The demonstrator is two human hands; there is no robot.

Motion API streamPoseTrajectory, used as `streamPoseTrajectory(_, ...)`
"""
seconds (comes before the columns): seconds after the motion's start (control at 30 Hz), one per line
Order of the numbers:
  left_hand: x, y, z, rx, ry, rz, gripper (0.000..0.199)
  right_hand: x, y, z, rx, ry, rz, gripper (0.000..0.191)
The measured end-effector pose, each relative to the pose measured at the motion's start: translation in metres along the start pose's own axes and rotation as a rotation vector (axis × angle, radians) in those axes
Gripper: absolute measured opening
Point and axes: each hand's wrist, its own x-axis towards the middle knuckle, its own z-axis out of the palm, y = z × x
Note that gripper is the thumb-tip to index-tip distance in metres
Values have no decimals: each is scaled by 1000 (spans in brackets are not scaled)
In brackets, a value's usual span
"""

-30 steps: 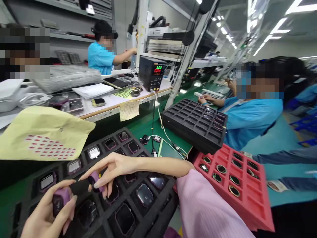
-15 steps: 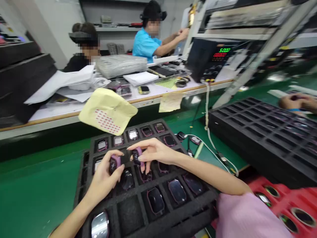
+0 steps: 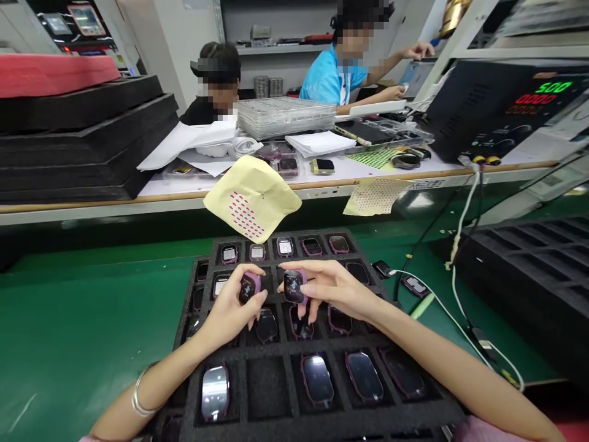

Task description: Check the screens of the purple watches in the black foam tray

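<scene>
My left hand (image 3: 232, 304) pinches a purple smartwatch body (image 3: 248, 287) between thumb and fingers, its lit dark screen facing me. A second purple smartwatch body (image 3: 293, 287), also with small marks glowing on its screen, is gripped by my right hand (image 3: 324, 285). Both are held side by side just above a black foam tray (image 3: 271, 423). In the tray's compartments lie more watch bodies, such as a dark one (image 3: 317, 379) and a shiny one (image 3: 215, 393); a few at the back show white screens. One front compartment (image 3: 267, 387) has nothing in it.
A yellow sheet with red marks (image 3: 251, 199) hangs from the shelf edge over the tray's back. Right of the tray lie white cables (image 3: 453, 319) and another foam tray (image 3: 543, 270). A power supply (image 3: 501, 116) stands on the shelf. Two people (image 3: 329, 80) sit beyond.
The view has swung left, so the scene sits further right. Both hands still hold their watches above the tray, with the screens turned more toward me.
</scene>
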Motion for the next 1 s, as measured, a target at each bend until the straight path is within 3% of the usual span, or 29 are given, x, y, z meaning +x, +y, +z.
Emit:
streamPoseTrajectory(0.1,5,-3,0,-165,-68,-29,41,3,2,0,22,-8,50,56)
streamPoseTrajectory(0.23,8,-6,0,-513,-71,-60,39,7,4,-2,16,0,78,54)
streamPoseTrajectory(0.3,8,-5,0,-579,-67,-86,41,9,6,-3,-34,38,59,54)
streamPoseTrajectory(0.5,7,-7,-1,-565,-71,-68,44,8,8,1,-138,179,-3,58)
streamPoseTrajectory(1.0,6,-10,-1,-494,-118,-16,41,4,6,7,-271,229,-41,52)
